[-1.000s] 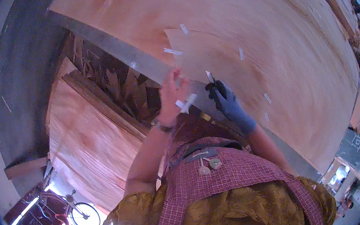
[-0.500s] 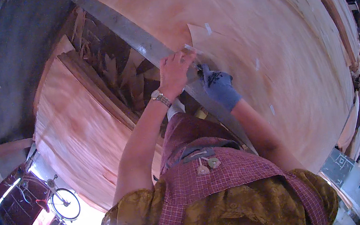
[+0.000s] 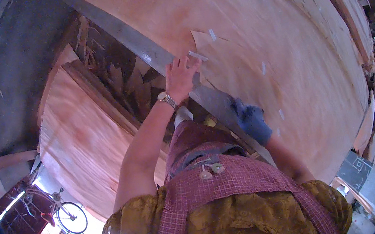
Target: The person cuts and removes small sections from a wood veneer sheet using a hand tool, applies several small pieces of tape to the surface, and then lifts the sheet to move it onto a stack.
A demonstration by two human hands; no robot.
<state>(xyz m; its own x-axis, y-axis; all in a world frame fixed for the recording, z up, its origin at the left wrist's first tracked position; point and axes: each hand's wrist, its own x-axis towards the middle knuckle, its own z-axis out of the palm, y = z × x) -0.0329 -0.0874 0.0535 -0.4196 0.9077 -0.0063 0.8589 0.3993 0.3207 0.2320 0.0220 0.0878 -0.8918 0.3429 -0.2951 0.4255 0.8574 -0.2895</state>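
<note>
A large pale wood veneer sheet (image 3: pixel 281 33) lies in front of me and to the right, with short whitish tape strips stuck on it. My bare left hand (image 3: pixel 182 81), a watch (image 3: pixel 166 99) on its wrist, rests at the sheet's near edge. Its fingers are apart, their tips beside a tape strip (image 3: pixel 198 56) next to a cut corner of veneer. In a blue glove, my right hand (image 3: pixel 253 121) is over the grey metal edge strip (image 3: pixel 216 101), nearer my body. Motion blurs its fingers, and whether they hold anything is unclear.
Left of the grey strip, torn veneer scraps (image 3: pixel 138 83) fill a dark gap. Beyond them lies another veneer stack (image 3: pixel 80 131) with a brown plank-like edge. A bicycle (image 3: pixel 71 218) stands at the lower left. More sheets (image 3: pixel 364 129) are piled at the far right.
My right hand has drawn away from beside the left, moving back toward my body and to the right along the grey strip. The left hand has shifted only slightly, off the tape strip.
</note>
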